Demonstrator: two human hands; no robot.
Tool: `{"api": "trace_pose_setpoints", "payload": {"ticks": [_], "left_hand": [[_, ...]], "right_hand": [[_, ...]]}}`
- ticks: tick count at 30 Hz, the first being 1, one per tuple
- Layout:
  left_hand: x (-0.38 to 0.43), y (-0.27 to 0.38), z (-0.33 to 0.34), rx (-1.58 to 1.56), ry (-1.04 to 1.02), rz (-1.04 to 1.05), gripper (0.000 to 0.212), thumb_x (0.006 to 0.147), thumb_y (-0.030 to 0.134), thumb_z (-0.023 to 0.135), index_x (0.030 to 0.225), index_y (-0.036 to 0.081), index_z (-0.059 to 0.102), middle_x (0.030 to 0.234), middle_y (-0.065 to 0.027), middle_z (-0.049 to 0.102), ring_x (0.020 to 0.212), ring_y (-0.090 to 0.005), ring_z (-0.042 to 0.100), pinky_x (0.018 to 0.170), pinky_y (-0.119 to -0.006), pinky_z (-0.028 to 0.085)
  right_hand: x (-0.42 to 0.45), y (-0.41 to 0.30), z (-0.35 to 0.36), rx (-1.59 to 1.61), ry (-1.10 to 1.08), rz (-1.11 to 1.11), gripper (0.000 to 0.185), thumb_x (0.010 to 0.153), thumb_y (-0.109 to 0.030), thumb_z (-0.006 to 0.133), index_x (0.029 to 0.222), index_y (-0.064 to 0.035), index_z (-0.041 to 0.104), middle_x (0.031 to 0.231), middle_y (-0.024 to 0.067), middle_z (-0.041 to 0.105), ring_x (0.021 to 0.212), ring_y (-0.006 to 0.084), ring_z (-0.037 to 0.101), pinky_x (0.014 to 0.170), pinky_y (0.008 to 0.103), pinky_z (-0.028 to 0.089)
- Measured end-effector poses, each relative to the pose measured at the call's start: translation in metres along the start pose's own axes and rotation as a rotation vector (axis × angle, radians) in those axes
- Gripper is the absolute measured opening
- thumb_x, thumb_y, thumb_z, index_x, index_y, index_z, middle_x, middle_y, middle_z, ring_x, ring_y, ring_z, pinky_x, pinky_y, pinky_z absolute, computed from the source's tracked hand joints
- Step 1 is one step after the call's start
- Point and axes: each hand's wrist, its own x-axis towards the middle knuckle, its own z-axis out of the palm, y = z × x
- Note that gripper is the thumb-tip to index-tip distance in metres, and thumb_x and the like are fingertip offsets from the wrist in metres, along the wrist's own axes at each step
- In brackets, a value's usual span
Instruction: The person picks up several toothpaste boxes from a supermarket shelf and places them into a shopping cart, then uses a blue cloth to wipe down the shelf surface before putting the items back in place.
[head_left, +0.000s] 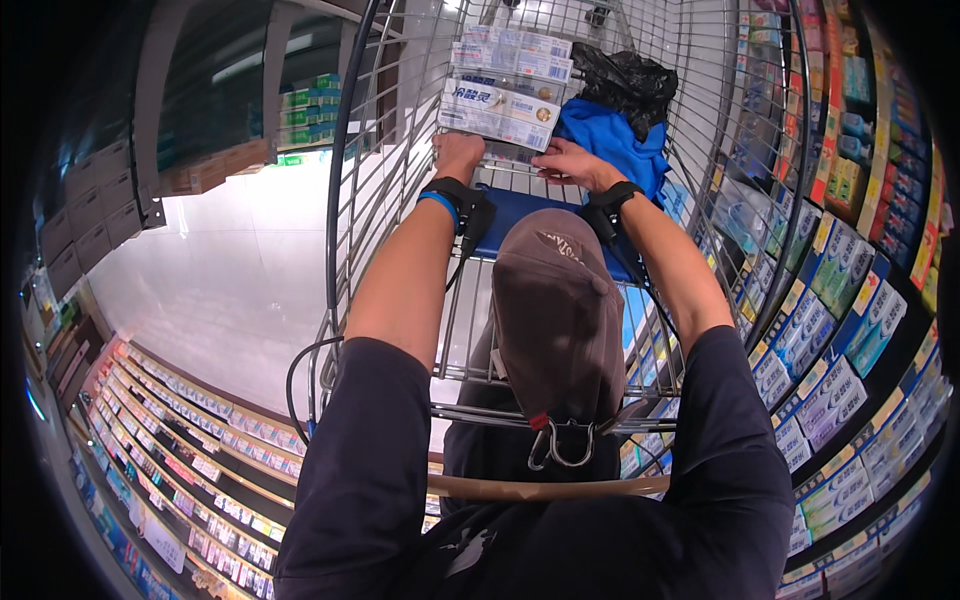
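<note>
Inside a wire shopping cart (346, 150) several long white toothpaste boxes (499, 112) are stacked in a block. My left hand (459, 155) is at the near left corner of the block, its fingers curled and partly hidden against it. At the near right corner is my right hand (571, 163), thumb and fingers bent around the edge of the lower boxes. A blue cloth or bag (611, 135) and a black plastic bag (630, 86) lie right of the boxes. Nearer to me, a brown cap (559, 315) hangs over the cart's blue seat flap (517, 217).
Shelves of boxed toothpaste (814, 337) run close along the cart's right side. At the lower left stand more stocked shelves (187, 442). Green boxes (309, 112) are stacked at the upper left. Metal hooks (562, 446) hang at the cart's near end.
</note>
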Motion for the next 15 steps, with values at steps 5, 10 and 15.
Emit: {"api": "trace_pose_setpoints", "payload": {"ticks": [5, 10, 15], "left_hand": [[0.017, -0.025, 0.002, 0.074, 0.072, -0.048, 0.081, 0.085, 0.024, 0.061, 0.144, -0.020, 0.028, 0.144, -0.0337, 0.051, 0.135, -0.0455, 0.052, 0.118, -0.045, 0.037], [-0.043, 0.017, -0.035, 0.044, -0.100, 0.136, 0.055, 0.082, 0.014, 0.059, 0.131, -0.013, 0.056, 0.123, -0.0306, 0.067, 0.118, -0.0403, 0.065, 0.101, -0.042, 0.047], [-0.019, -0.028, -0.021, -0.346, -0.034, -0.024, 0.058, 0.081, 0.010, 0.060, 0.136, -0.007, 0.055, 0.106, -0.0232, 0.074, 0.094, -0.0340, 0.073, 0.074, -0.042, 0.057]], "right_hand": [[0.006, -0.012, 0.016, 0.130, -0.008, -0.070, 0.063, 0.095, -0.014, 0.077, 0.148, -0.0124, 0.044, 0.124, 0.0000, 0.066, 0.104, 0.0114, 0.069, 0.074, 0.0243, 0.059], [0.006, 0.005, 0.000, 0.198, 0.022, -0.096, 0.066, 0.094, -0.015, 0.079, 0.149, -0.0133, 0.043, 0.123, -0.0005, 0.067, 0.104, 0.0115, 0.070, 0.078, 0.0241, 0.059], [0.001, 0.006, 0.006, 0.127, 0.029, -0.023, 0.074, 0.093, -0.018, 0.081, 0.153, -0.0142, 0.039, 0.120, 0.0002, 0.067, 0.098, 0.0101, 0.069, 0.077, 0.0236, 0.058]]}}
